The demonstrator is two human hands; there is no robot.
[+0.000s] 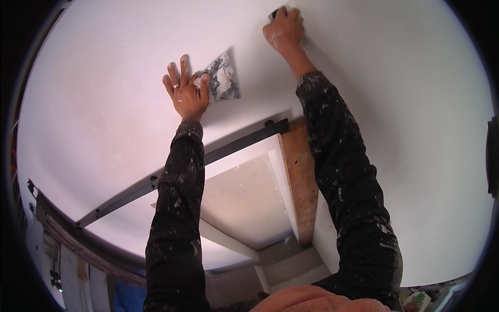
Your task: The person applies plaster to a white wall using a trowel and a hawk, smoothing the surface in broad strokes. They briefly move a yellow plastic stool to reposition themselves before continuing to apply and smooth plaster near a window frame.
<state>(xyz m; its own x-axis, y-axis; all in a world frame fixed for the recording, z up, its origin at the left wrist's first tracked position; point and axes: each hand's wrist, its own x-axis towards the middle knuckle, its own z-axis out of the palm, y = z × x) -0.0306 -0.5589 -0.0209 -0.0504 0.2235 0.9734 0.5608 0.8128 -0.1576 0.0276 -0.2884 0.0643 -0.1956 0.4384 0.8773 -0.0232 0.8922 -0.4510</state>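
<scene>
Both my arms, in dark paint-spattered sleeves, reach up over a large white surface point(104, 78). My left hand point(189, 93), with a ring on it, grips a square flat blade point(226, 75) smeared with lumpy white compound between thumb and forefinger; its other fingers are spread against the surface. At the top, my right hand point(283, 31) is closed round a small dark scraper point(275, 14) held at the white surface. Most of that scraper is hidden by my fingers.
Below my hands, a dark metal rail point(231, 145) crosses above a recessed doorway-like opening point(241, 192), with a wooden board point(299, 182) along its right side. At the lower left are grey panels point(70, 265) and blue material point(130, 296); assorted items point(416, 301) show at the lower right.
</scene>
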